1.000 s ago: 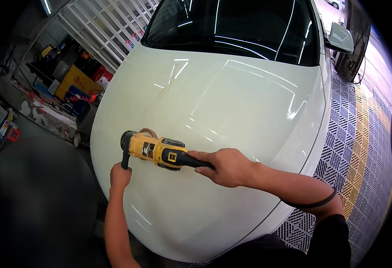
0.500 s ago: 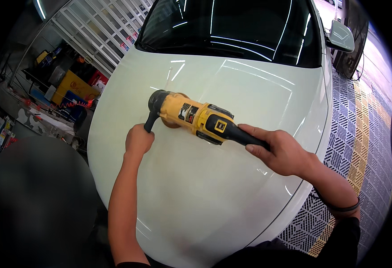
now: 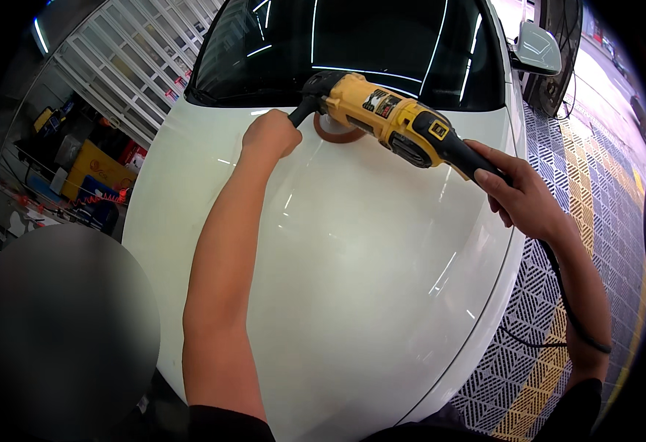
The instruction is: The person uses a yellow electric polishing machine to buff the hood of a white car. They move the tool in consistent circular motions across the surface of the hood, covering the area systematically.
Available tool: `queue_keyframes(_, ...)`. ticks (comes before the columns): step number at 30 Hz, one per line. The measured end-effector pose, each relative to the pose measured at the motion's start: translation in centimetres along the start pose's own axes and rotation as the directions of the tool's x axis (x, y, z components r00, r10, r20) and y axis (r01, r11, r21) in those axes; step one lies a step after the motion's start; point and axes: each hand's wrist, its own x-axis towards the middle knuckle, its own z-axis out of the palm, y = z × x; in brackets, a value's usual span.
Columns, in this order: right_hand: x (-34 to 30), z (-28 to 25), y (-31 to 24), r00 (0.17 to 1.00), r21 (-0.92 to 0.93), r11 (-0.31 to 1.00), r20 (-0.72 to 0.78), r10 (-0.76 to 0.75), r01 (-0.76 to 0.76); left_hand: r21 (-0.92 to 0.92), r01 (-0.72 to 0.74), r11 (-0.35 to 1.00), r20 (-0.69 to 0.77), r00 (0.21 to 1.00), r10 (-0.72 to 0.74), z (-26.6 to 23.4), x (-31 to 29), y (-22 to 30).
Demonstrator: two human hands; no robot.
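While left fingers (image 3: 291, 137) and right fingers (image 3: 493, 156) clamp yellow polisher (image 3: 405, 122), printed label (image 3: 382, 104) shows on casing.

The polisher (image 3: 396, 120) is yellow and black, its pad (image 3: 337, 138) brown — hood (image 3: 352, 280) white at centre, windscreen (image 3: 367, 37) black at top, floor (image 3: 535, 300) line-patterned grey and yellow at right.

Glare streaks windshield (image 3: 382, 44), white hood (image 3: 359, 295); light bright upper right; left dim; lower-left round patch (image 3: 65, 324) blurred; rim black.
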Motion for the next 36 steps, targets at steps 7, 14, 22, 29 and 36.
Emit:
queue_keyframes(7, -4.2, 3.1, 0.7, 0.978, -0.036, 0.981, 0.087, -0.188, 0.192, -0.082, 0.082, 0.993, 0.046, 0.996, -0.078, 1.6, -7.1, -5.8)
queue_keyframes(14, -12.1, 10.4, -0.8, 0.859, 0.071, 0.916, 0.325, -0.394, 0.394, -0.092, 0.236, 0.967, 0.028, 0.972, -0.234, 2.5, -26.4, -18.5)
queue_keyframes(22, -18.1, 20.4, -0.2, 0.706, 0.137, 0.84, 0.481, -0.519, 0.525, -0.123, 0.442, 0.889, -0.043, 0.892, -0.449, 5.8, -45.5, -28.7)
queue_keyframes(29, -15.7, 17.1, 0.4, 0.77, 0.085, 0.857, 0.4, -0.497, 0.509, -0.143, 0.365, 0.92, -0.062, 0.924, -0.376, 5.0, -38.7, -24.8)
queue_keyframes(36, -9.3, 8.2, 2.1, 0.934, 0.068, 0.945, 0.148, -0.325, 0.319, -0.07, 0.086, 0.994, -0.069, 0.994, -0.09, 2.9, -16.8, -12.4)
